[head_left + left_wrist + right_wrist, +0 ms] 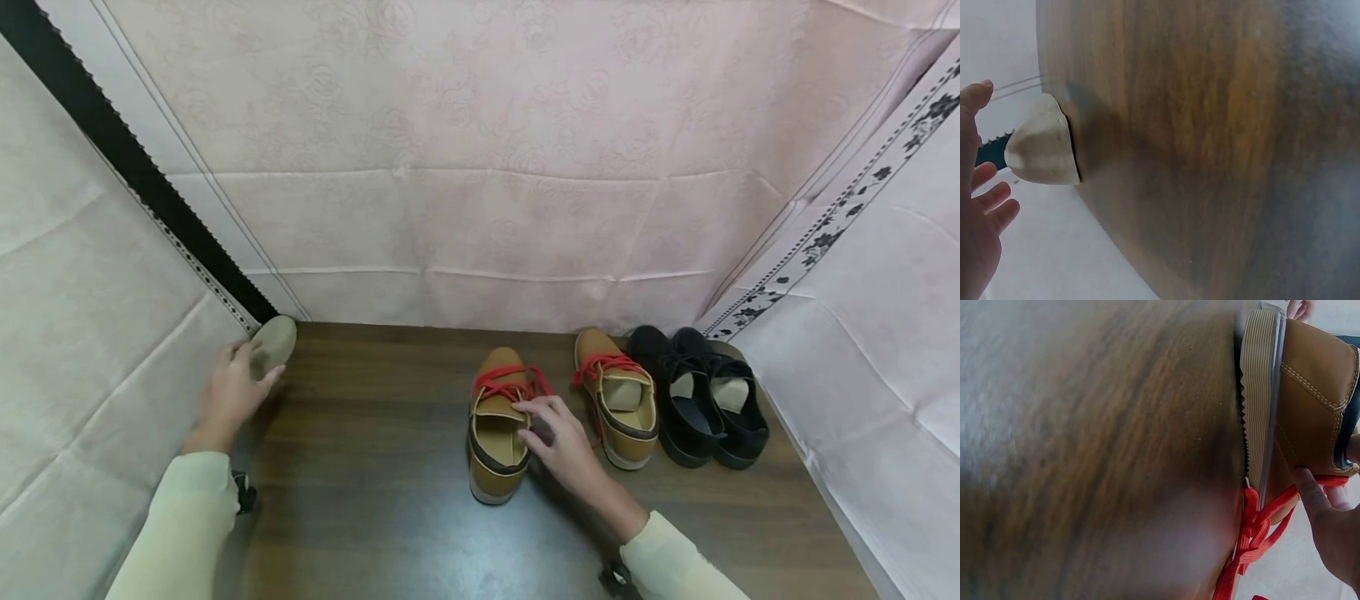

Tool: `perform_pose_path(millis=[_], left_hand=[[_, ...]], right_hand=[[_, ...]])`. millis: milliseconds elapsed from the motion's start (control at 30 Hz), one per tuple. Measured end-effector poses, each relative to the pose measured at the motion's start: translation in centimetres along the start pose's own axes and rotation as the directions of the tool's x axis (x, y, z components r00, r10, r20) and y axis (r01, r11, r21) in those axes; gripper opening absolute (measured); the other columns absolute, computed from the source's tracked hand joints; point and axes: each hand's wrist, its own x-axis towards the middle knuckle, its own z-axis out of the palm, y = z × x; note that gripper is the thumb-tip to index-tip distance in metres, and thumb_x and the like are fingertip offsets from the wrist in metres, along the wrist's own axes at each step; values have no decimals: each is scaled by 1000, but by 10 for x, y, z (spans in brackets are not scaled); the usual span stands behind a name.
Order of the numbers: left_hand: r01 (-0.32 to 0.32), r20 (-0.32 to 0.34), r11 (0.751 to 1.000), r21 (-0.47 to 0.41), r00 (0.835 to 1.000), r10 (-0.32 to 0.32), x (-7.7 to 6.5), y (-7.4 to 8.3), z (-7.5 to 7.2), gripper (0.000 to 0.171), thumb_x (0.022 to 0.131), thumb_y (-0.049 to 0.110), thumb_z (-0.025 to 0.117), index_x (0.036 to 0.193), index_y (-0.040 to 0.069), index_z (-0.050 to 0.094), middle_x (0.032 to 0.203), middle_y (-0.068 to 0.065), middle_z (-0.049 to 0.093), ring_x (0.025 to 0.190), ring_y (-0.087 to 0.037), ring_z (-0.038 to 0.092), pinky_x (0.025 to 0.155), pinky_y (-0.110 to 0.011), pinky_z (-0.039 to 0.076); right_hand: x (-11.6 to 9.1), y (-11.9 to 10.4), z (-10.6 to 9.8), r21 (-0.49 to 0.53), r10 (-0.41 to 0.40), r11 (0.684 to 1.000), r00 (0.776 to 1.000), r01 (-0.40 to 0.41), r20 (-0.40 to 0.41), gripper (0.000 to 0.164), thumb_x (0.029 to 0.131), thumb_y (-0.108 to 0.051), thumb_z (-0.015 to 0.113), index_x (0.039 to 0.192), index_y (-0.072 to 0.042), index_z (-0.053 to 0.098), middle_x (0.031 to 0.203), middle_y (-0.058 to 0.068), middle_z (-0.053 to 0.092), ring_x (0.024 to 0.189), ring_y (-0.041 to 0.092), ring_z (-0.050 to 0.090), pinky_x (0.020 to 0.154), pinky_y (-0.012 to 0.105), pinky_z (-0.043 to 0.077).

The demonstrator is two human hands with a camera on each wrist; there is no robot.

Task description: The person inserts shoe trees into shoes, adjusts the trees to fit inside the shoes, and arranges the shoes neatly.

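At the far left corner of the floor, a beige shoe insert (274, 342) leans upright by the wall. My left hand (231, 392) is beside it; in the left wrist view the fingers (1005, 215) are spread and apart from the insert (1041, 147). A tan shoe with red laces (498, 479) stands mid-floor, toe toward the back wall, its opening showing no insert. My right hand (562, 442) grips its right side near the collar. In the right wrist view, fingers (1313, 494) lie against the tan leather (1304, 419), by the red lace (1250, 531).
The matching tan shoe (630, 450) stands to the right, a beige insert (622, 393) inside. Beside it is a pair of black shoes (686, 446), also holding beige inserts. Cloth-covered walls (480, 225) close in the back and both sides of the brown wooden floor (360, 467).
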Motion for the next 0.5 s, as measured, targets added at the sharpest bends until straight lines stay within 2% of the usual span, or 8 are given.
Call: perform_pose_path(millis=[233,500], left_hand=[[53,-29,998,-45,998,-55,4,-12,-1,58,97,26,73,143,-3,53,144,-37,44,130,-57,43,103,-71,38],[110,34,989,-99,994,-108,6,-15,6,60,99,26,70,146,-4,48,145,-42,40,130,-61,39,105,-72,34]], right_hand=[[1,-1,1,0,6,1000,1000,-6,8,41,92,-10,79,128,-27,70,124,1,58,106,20,63,84,32,59],[0,-1,0,21,15,1000,1000,-15,3,40,92,-9,78,128,-25,70,124,2,58,108,21,63,84,35,61]])
